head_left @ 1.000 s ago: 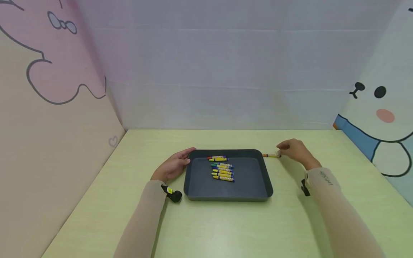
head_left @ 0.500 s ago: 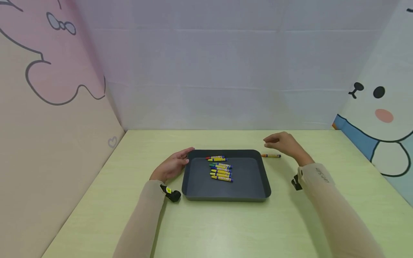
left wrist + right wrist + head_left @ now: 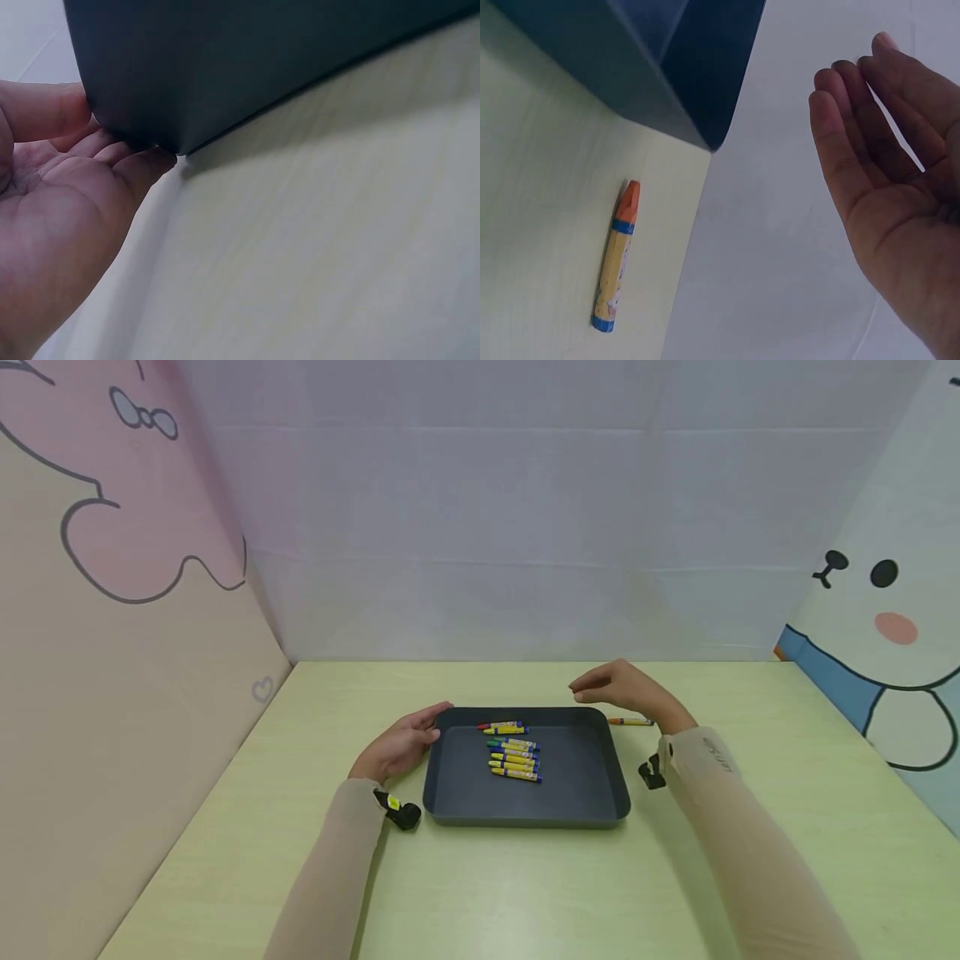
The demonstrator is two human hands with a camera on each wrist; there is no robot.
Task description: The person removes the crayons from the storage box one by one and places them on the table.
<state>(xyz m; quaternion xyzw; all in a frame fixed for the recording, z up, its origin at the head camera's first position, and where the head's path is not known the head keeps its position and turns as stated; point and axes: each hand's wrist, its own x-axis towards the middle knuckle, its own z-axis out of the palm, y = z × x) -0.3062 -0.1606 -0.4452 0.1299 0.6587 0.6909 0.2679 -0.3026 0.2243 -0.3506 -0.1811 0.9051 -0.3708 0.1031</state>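
Tray secured at its far left corner: the left hand point(image 3: 397, 747) grips the dark grey tray point(image 3: 585, 781) there, thumb against the wall and fingers at the underside, though the dim wrist view hides how far under they reach. Across at the far right corner, the right hand point(image 3: 628, 689) hangs just beyond the rim, fingers gently bent, nothing in them! One stray out there: the orange crayon point(image 3: 615, 262) lies on the table point(image 3: 525, 893), just outside the tray near that corner, tip towards the tray. Inside, a red crayon point(image 3: 495, 727) lies beside a yellow one near the far edge, with a row of crayons point(image 3: 515, 760) nearer the middle. Danger spots? Lifting by that single corner could tilt the tray and set the crayons rolling. A low sweep of the right sleeve point(image 3: 727, 810) could knock the orange one, and a rightward shove of the tray could drive into its tip.
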